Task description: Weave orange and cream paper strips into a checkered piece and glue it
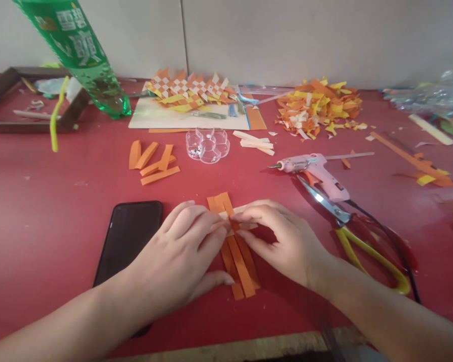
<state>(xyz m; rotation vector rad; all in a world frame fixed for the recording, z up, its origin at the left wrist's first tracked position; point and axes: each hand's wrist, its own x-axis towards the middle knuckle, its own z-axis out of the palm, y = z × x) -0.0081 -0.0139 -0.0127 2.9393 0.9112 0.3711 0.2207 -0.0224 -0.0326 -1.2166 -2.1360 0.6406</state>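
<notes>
Orange paper strips (238,261) lie lengthwise on the red table, crossed near their upper part by cream strips (252,227). My left hand (192,246) has its fingertips pressed together on the left side of the crossing, with its thumb stretched toward the lower strips. From the right, my right hand (279,236) pinches the woven strips between thumb and forefinger. The fingers hide part of the weave.
A black phone (130,239) lies left, and scissors (343,218) and a pink glue gun (317,171) right. Behind are loose orange strips (160,176), a clear bead tray (208,146), cream strips, paper scraps (317,108), woven paper pieces (191,90) and a green bottle (79,55).
</notes>
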